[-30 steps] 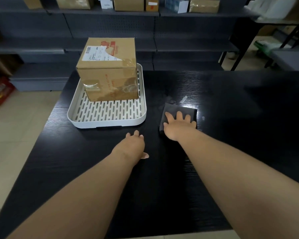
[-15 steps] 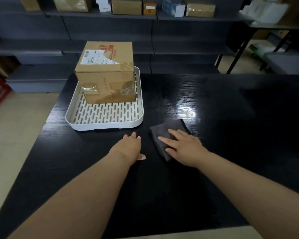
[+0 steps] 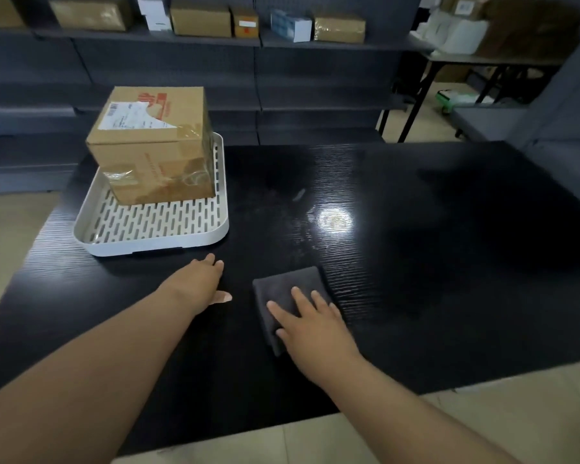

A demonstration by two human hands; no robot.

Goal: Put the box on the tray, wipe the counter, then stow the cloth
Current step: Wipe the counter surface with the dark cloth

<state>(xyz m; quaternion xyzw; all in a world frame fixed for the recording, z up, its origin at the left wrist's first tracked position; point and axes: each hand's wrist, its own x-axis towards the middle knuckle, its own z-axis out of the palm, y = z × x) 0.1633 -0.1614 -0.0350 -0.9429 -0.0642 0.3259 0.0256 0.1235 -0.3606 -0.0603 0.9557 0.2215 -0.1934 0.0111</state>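
My right hand (image 3: pixel 315 324) lies flat on the dark cloth (image 3: pixel 288 283), fingers straight and spread, pressing it onto the counter (image 3: pixel 416 262). My left hand (image 3: pixel 198 286) rests beside the cloth, fingers relaxed, holding nothing. Just beyond its fingertips sits the tray (image 3: pixel 154 242), with the box (image 3: pixel 154 145) standing on it.

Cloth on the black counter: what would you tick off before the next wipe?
1. Box sits on the tray: ok.
2. Right hand presses flat on the cloth, fingers straight: ok.
3. Left hand is apart from the cloth: ok.
4. Pale streaks on the counter beyond the cloth wiped away: not ok.
5. Path from the cloth to the streaks free of objects: ok.
6. Place to stow the cloth afterwards: cannot tell.
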